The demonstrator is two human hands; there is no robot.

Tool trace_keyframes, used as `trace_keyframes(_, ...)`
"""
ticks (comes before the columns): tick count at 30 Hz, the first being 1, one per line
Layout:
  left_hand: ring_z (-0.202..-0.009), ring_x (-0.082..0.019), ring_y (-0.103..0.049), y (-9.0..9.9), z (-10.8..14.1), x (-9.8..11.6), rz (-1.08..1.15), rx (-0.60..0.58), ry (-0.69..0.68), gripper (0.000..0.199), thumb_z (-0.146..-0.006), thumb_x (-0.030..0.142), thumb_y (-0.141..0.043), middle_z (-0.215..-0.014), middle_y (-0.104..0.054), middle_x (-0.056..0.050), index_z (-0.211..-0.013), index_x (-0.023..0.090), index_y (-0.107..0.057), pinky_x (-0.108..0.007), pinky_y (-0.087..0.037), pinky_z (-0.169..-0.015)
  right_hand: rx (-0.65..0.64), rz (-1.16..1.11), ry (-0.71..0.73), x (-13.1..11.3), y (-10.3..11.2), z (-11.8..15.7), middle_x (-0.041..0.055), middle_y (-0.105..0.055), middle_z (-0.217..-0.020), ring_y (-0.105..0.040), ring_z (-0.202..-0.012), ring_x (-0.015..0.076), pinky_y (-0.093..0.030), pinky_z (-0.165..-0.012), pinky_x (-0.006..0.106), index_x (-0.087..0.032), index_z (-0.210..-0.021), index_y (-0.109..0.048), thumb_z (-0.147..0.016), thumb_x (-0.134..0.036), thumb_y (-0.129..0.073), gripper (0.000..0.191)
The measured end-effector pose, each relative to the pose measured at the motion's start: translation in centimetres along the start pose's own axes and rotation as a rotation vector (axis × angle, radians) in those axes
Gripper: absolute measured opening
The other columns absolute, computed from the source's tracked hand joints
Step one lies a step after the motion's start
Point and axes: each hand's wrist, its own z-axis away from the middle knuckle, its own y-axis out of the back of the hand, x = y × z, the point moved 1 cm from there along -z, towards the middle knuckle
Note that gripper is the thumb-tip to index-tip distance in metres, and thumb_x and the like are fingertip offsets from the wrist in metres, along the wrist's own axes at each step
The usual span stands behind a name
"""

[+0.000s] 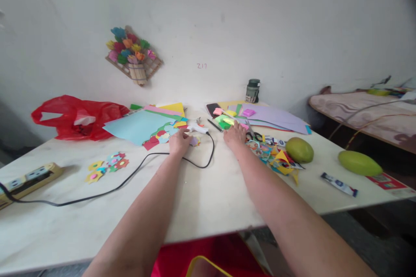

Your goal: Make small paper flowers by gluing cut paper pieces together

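Observation:
My left hand (180, 141) rests by the white glue gun (196, 129), its fingers bent together near a small paper flower (195, 141); what they hold, if anything, is hidden. My right hand (234, 134) reaches over the small soft coloured packs (224, 120), fingers spread at the pink and yellow ones. Beside my left hand lie cut paper shapes (160, 134) in red, green and light blue. A dark pen (215, 125) lies between the hands. Scissors (256, 136) are just right of my right hand.
Paper flowers (117, 161), a power strip (30, 179) and a red plastic bag (74, 119) are at left. A black cord (130, 178) crosses the table. Paper scraps (281, 162), two green fruits (299, 150) and a glue tube (339, 184) lie right. A jar (252, 91) stands behind.

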Motion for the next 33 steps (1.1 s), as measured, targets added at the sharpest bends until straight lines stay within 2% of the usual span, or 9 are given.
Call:
trace_keyframes(4, -0.082, -0.016, -0.062, 0.17, 0.16, 0.22, 0.002, 0.003, 0.003, 0.032, -0.069, 0.025, -0.058, -0.08, -0.07, 0.001, -0.101, 0.023, -0.062, -0.026, -0.043, -0.08, 0.013, 0.005, 0.005, -0.01, -0.08, 0.01, 0.0181, -0.035, -0.14, -0.038, -0.117, 0.031, -0.027, -0.095, 0.043, -0.004, -0.12, -0.053, -0.085, -0.034, -0.038, 0.049)
trace_keyframes(10, -0.084, -0.016, -0.063, 0.29, 0.21, 0.28, -0.004, 0.001, 0.044, 0.031, -0.07, 0.027, -0.058, -0.083, -0.071, 0.0, -0.101, 0.023, -0.063, -0.025, -0.044, -0.079, 0.076, -0.039, 0.023, -0.02, 0.14, 0.16, 0.0208, -0.051, -0.124, -0.044, -0.111, 0.0301, -0.029, -0.092, 0.042, -0.006, -0.111, -0.055, -0.082, -0.026, -0.042, 0.037)
trace_keyframes(14, -0.085, -0.017, -0.063, 0.28, 0.17, 0.1, 0.013, -0.013, 0.04, 0.032, -0.07, 0.029, -0.058, -0.082, -0.071, 0.0, -0.101, 0.023, -0.063, -0.026, -0.043, -0.079, 0.084, -0.064, 0.044, -0.01, 0.03, 0.13, 0.0169, -0.036, -0.14, -0.034, -0.124, 0.0287, -0.024, -0.098, 0.042, -0.008, -0.128, -0.041, -0.082, -0.024, -0.043, 0.049)
trace_keyframes(18, -0.084, -0.017, -0.063, 0.3, 0.16, 0.07, 0.017, -0.016, 0.037, 0.032, -0.069, 0.028, -0.057, -0.081, -0.071, 0.0, -0.101, 0.023, -0.063, -0.026, -0.043, -0.079, -0.022, -0.054, 0.069, 0.05, -0.24, 0.01, 0.0122, -0.029, -0.146, -0.025, -0.132, 0.024, -0.018, -0.104, 0.044, -0.013, -0.139, -0.027, -0.084, -0.024, -0.039, 0.057)
trace_keyframes(26, -0.085, -0.016, -0.063, 0.3, 0.28, 0.22, 0.027, -0.005, 0.033, 0.031, -0.07, 0.029, -0.059, -0.083, -0.071, 0.001, -0.1, 0.024, -0.065, -0.025, -0.044, -0.081, -0.044, -0.031, 0.065, -0.01, -0.27, -0.06, 0.0105, -0.027, -0.147, -0.025, -0.132, 0.026, -0.018, -0.104, 0.044, -0.013, -0.137, -0.032, -0.085, -0.027, -0.04, 0.055)
trace_keyframes(33, -0.088, -0.018, -0.063, 0.22, 0.34, 0.33, 0.014, -0.015, 0.082, 0.034, -0.069, 0.024, -0.057, -0.083, -0.071, 0.0, -0.102, 0.025, -0.066, -0.026, -0.045, -0.079, -0.014, -0.02, 0.134, -0.28, -0.51, -0.48, 0.0104, -0.028, -0.146, -0.024, -0.132, 0.025, -0.015, -0.105, 0.044, -0.012, -0.135, -0.036, -0.086, -0.028, -0.038, 0.052)
